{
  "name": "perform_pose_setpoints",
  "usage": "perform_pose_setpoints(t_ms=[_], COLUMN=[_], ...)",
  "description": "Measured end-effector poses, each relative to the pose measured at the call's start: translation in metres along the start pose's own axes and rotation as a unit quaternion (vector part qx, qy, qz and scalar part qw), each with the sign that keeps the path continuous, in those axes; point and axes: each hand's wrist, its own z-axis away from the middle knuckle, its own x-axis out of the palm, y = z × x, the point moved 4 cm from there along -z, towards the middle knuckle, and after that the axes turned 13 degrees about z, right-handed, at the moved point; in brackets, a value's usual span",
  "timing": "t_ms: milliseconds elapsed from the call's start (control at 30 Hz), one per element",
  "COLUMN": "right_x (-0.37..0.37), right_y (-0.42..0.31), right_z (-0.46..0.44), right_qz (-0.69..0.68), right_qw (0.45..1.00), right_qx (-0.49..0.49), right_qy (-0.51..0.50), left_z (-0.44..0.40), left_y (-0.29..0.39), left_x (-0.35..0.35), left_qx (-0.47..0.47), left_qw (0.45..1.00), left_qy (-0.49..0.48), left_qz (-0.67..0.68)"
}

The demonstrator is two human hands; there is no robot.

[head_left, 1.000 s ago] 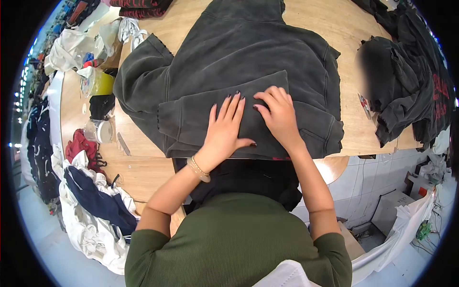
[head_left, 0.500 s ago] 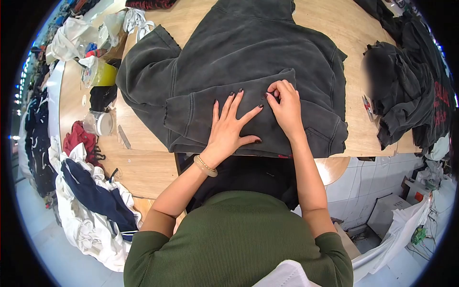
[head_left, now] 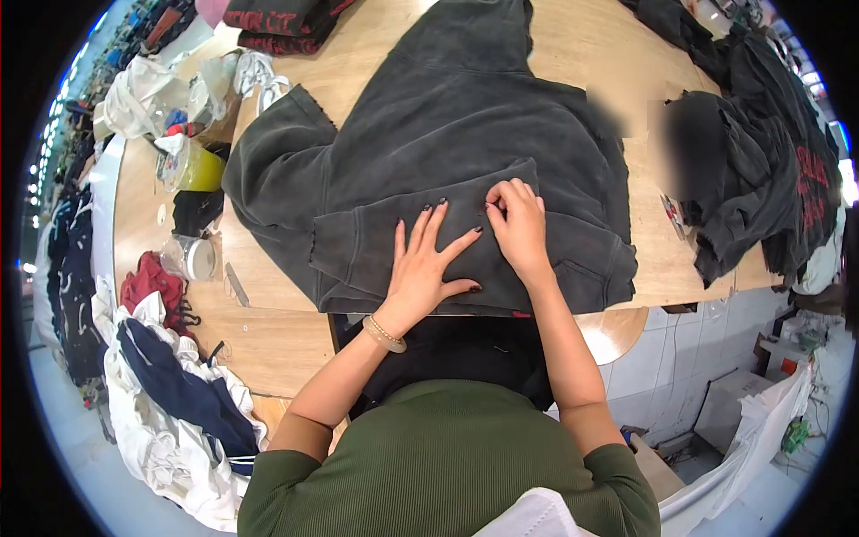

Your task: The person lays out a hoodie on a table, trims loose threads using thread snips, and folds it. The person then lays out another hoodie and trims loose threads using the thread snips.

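A faded dark grey hoodie (head_left: pixel 429 116) lies spread on the wooden table, one sleeve (head_left: pixel 376 219) folded across its lower part. Flat on that sleeve rests my left hand (head_left: pixel 423 264), fingers spread and dark nails showing, with bracelets at the wrist. Just to its right, my right hand (head_left: pixel 519 224) is closed in a pinch at the sleeve's surface. Whatever sits between its thumb and fingertips is too small to make out.
Left on the table (head_left: pixel 277 345) are a yellow tub (head_left: pixel 199 170), a clear jar (head_left: pixel 199 259), red cloth (head_left: pixel 154 282) and white and navy garments (head_left: pixel 183 385). Dark garments (head_left: pixel 769 170) and small red-handled snippers (head_left: pixel 673 217) lie right. Folded dark garments (head_left: pixel 286 25) sit at the back.
The view has tilted slightly, so the table and hoodie appear lower and more of the folded garments shows at the back. Both hands stay at about the same places on the sleeve.
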Motion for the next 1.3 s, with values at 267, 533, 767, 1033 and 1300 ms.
perform_pose_setpoints(t_ms=[267,533,767,1033,1300], right_x=[0.0021,0.0025,0.0019,0.0002,-0.0003], right_y=[0.001,0.0014,0.0018,-0.0012,-0.0003], right_z=[0.0033,0.0043,0.0032,0.0027,0.0039], right_qz=[0.007,0.004,0.008,0.015,-0.004], right_qw=[0.999,0.999,0.998,0.999,0.999], right_qx=[-0.021,-0.019,-0.034,-0.022,-0.022], right_qy=[0.036,0.043,0.055,0.026,0.049], left_z=[-0.0003,-0.0007,-0.0008,0.0012,0.0032], left_y=[0.0019,0.0,0.0022,-0.0003,0.0008], left_x=[0.0021,0.006,0.0029,0.0007,0.0012], left_qx=[0.006,0.009,0.014,0.005,0.035], left_qw=[1.0,0.999,0.999,1.0,0.999], left_qy=[-0.002,0.002,0.002,0.007,0.023], left_qz=[-0.024,-0.043,-0.036,-0.03,-0.022])
